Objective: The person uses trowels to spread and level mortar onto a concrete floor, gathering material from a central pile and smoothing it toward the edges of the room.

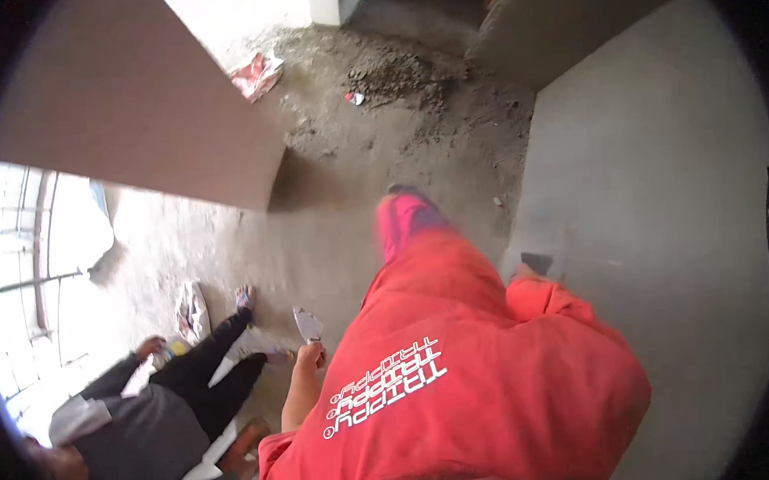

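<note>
My left hand [311, 356] is closed round the handle of a trowel [305, 322], whose pale, pointed blade sticks out away from me over the floor. My right hand [522, 273] shows only in part beyond my red sleeve, beside the smooth grey wall on the right. At its fingers is a small dark flat piece [538, 263], blurred, which it seems to hold; its kind cannot be made out.
A co-worker [164, 425] in dark clothes is at the lower left, near a whitish sack [193, 311]. A wall end [151, 104] juts in at upper left. Loose rubble [393, 74] and a red-white wrapper [258, 76] lie ahead. My pink shoe [405, 217] is on the grey floor.
</note>
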`<state>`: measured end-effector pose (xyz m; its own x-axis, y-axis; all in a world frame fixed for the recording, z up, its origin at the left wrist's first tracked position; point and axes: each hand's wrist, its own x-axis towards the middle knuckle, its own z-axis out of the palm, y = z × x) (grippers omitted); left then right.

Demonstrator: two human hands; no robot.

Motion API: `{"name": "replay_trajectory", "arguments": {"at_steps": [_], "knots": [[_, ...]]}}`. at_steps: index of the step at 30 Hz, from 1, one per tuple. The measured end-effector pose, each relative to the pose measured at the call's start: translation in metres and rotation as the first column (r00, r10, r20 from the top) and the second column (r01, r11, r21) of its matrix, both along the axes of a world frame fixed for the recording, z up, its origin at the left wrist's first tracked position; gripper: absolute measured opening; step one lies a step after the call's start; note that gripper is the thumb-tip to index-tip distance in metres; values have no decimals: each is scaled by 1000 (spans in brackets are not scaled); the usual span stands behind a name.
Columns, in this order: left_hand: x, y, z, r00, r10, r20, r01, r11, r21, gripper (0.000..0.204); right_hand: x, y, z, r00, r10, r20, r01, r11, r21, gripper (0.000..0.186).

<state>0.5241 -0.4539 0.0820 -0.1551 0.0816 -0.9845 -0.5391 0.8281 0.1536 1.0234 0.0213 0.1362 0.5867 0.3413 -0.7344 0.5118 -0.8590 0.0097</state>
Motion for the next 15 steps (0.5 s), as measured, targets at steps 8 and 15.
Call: {"name": "replay_trajectory", "arguments": {"at_steps": [8, 15], "knots": [[-139, 260, 1, 996, 76, 36, -77, 997, 27, 18, -133, 91, -63, 839, 516, -172, -542, 820, -185, 33], [-199, 419, 78, 939, -326, -109, 331, 943, 30, 16, -284, 283, -82, 937, 204, -285, -117, 949, 293, 38]]}}
